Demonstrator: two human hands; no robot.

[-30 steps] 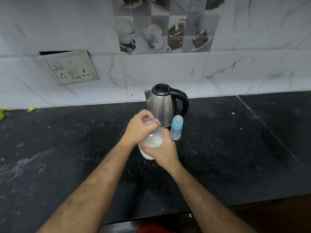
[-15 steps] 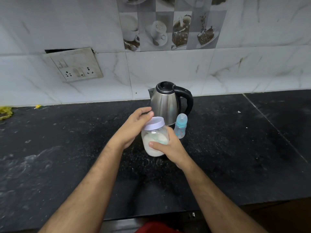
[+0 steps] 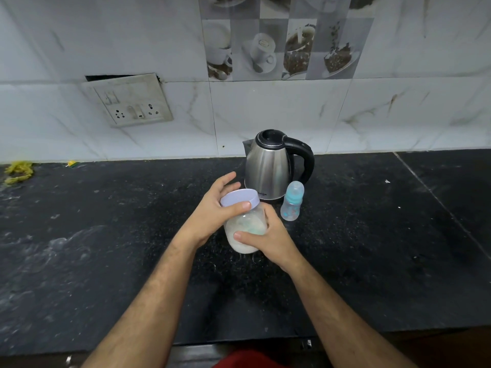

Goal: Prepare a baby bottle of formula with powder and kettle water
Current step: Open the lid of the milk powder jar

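1. One steel kettle (image 3: 268, 166) with a black handle is standing upright on the dark countertop (image 3: 372, 248), close to the tiled wall.
2. One baby bottle (image 3: 291, 201) with a teal collar and clear cap is standing upright just beside the kettle, at its front right.
3. One clear jar (image 3: 245, 229) of white powder is sitting in front of the kettle, slightly left of its base; whether its bottom is touching the countertop is hard to tell.
4. One pale lavender lid (image 3: 240, 197) is sitting on the jar.
5. The left hand (image 3: 212, 211) is curling around the lid, thumb pressing on its front edge, fingers reaching behind it.
6. The right hand (image 3: 271, 240) is wrapping the jar's body, thumb lying across the front.
7. One switchboard (image 3: 130, 100) is hanging on the wall, up and left of the kettle.
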